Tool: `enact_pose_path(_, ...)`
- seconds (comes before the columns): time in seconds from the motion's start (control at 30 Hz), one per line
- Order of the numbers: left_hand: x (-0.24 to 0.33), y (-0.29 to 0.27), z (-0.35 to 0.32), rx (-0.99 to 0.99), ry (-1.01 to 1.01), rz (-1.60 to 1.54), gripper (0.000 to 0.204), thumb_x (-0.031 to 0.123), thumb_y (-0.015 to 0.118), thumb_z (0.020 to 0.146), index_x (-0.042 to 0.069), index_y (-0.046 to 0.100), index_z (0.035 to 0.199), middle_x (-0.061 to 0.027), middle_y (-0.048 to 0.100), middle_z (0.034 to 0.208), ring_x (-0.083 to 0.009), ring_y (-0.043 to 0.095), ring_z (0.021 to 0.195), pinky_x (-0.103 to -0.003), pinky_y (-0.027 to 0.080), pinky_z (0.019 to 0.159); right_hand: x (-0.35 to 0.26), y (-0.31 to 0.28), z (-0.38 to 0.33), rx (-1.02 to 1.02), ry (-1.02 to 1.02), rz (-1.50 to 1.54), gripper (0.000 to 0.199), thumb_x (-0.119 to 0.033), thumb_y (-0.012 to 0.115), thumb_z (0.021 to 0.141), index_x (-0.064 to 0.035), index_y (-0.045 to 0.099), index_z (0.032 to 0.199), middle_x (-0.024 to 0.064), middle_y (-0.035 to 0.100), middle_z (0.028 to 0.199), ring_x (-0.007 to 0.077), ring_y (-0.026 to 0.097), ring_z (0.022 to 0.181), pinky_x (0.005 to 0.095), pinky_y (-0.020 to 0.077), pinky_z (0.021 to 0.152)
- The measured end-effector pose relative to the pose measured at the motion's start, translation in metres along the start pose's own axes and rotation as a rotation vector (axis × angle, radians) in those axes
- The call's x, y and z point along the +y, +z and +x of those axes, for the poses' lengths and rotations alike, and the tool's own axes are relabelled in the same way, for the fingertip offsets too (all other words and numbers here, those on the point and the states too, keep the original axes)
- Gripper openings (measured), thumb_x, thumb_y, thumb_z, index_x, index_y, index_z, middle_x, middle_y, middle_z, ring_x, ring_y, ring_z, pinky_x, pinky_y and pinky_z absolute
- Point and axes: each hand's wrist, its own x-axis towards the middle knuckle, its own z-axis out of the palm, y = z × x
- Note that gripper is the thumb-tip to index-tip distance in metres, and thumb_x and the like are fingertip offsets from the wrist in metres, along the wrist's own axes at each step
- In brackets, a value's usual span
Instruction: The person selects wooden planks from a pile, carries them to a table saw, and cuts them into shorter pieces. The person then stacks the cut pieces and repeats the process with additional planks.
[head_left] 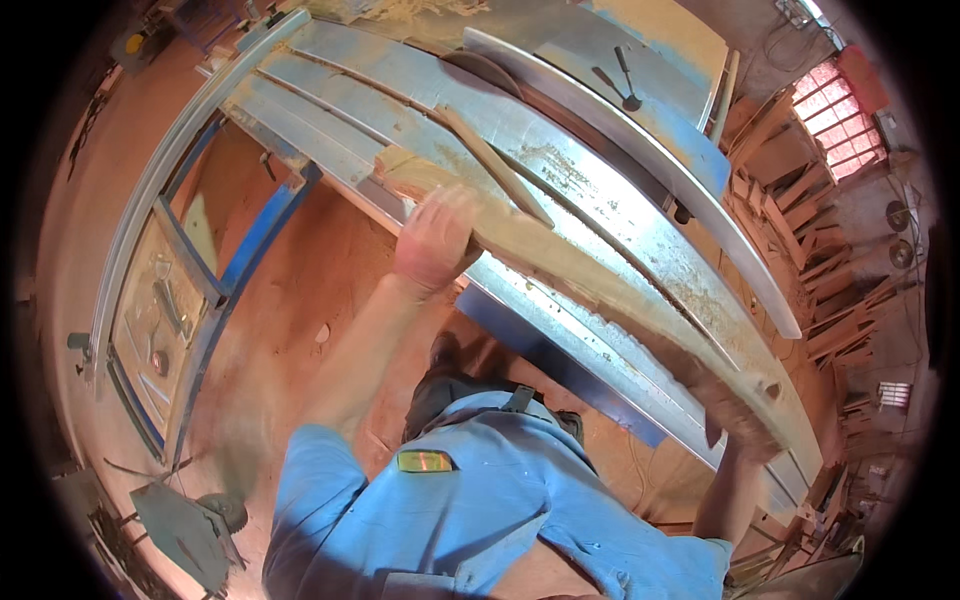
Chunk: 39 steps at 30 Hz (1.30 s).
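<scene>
A long rough-edged wooden plank [570, 272] lies across the metal saw table [590, 190], running from the upper left to the lower right. My left hand [437, 238] is closed around the plank near its left end, slightly blurred. At the far right end, my right hand [752, 447] grips the plank's edge; its fingers are partly hidden. Beyond the plank, a narrow wooden strip [495, 165] rests on the table. A dark circular saw blade [482, 72] shows behind it, beside a long metal fence [640, 145].
Past the fence lies a dark-handled tool [626, 80]. Stacked wood offcuts [825, 290] fill the right side near a barred window [840, 120]. A blue-framed table extension [262, 235] with tools on a shelf [155, 320] stands left. A grey machine part [180, 535] is at lower left.
</scene>
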Motion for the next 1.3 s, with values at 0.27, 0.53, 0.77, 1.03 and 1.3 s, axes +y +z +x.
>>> enact_pose_path(0.27,-0.018,-0.087,0.095,0.221,-0.669,-0.472,0.057,0.016,0.079,0.075,-0.001,0.053,0.123,-0.0123,0.065,0.110,-0.0183,0.064,0.097,-0.032,0.052,0.085,0.078,0.040,0.118,0.212,0.128,-0.887,0.048,-0.025,0.067,0.091,0.0061,0.057,0.126,0.0131,0.068,0.089,0.0269,0.068,0.080,0.0357,0.0527,0.074)
enact_pose_path(0.53,-0.076,-0.069,0.014,0.355,-1.181,-0.946,0.052,0.009,0.066,0.089,-0.007,0.042,0.132,-0.0133,0.054,0.126,-0.0206,0.053,0.114,-0.033,0.041,0.101,0.159,0.116,0.246,0.321,-0.393,-1.387,0.043,-0.025,0.071,0.085,0.0009,0.060,0.117,0.0193,0.063,0.115,0.0387,0.058,0.107,0.0449,0.0499,0.090)
enact_pose_path(0.77,-0.060,-0.015,-0.087,0.344,-1.532,-1.191,0.041,0.021,0.068,0.091,-0.006,0.051,0.117,-0.0127,0.060,0.110,-0.0193,0.058,0.099,-0.033,0.048,0.086,0.178,0.135,0.312,0.319,-0.195,-1.518,0.031,-0.025,0.067,0.087,-0.0021,0.062,0.107,0.0176,0.063,0.106,0.0361,0.059,0.102,0.0459,0.0499,0.087)
enact_pose_path(1.03,-0.058,0.012,-0.091,0.344,-1.527,-1.227,0.043,0.022,0.067,0.092,-0.006,0.052,0.120,-0.0139,0.059,0.114,-0.0233,0.060,0.100,-0.037,0.053,0.080,0.182,0.139,0.334,0.302,-0.090,-1.530,0.017,-0.013,0.063,0.083,-0.0048,0.068,0.097,0.0199,0.060,0.094,0.0387,0.061,0.092,0.0488,0.0520,0.077)
enact_pose_path(1.3,-0.069,0.020,-0.083,0.270,-1.479,-1.285,0.039,0.018,0.063,0.094,-0.007,0.052,0.121,-0.0122,0.061,0.110,-0.0230,0.061,0.101,-0.038,0.052,0.082,0.171,0.110,0.269,0.303,0.089,-1.333,0.013,-0.013,0.051,0.090,-0.0014,0.056,0.093,0.0222,0.063,0.094,0.0438,0.061,0.088,0.0517,0.0484,0.075)
